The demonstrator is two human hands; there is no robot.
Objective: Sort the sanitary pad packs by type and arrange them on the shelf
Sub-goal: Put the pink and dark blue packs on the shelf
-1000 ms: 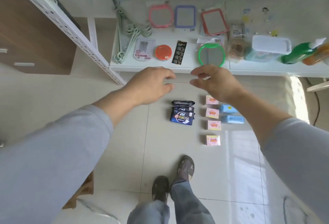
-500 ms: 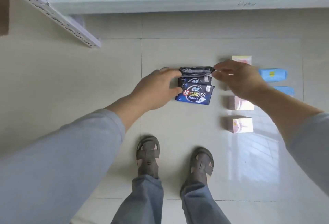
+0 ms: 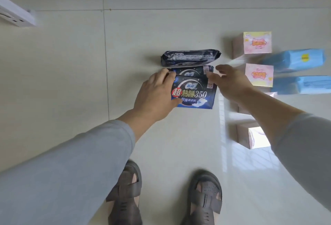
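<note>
Dark pad packs squeezed between left hand and right hand, both gripping. Loose stack; lower pack may slip out on lifting.

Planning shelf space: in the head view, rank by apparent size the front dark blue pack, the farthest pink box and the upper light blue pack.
1. Front dark blue pack, partly covered by the hands.
2. Upper light blue pack and farthest pink box look too alike; the blue one is blurred.
</note>
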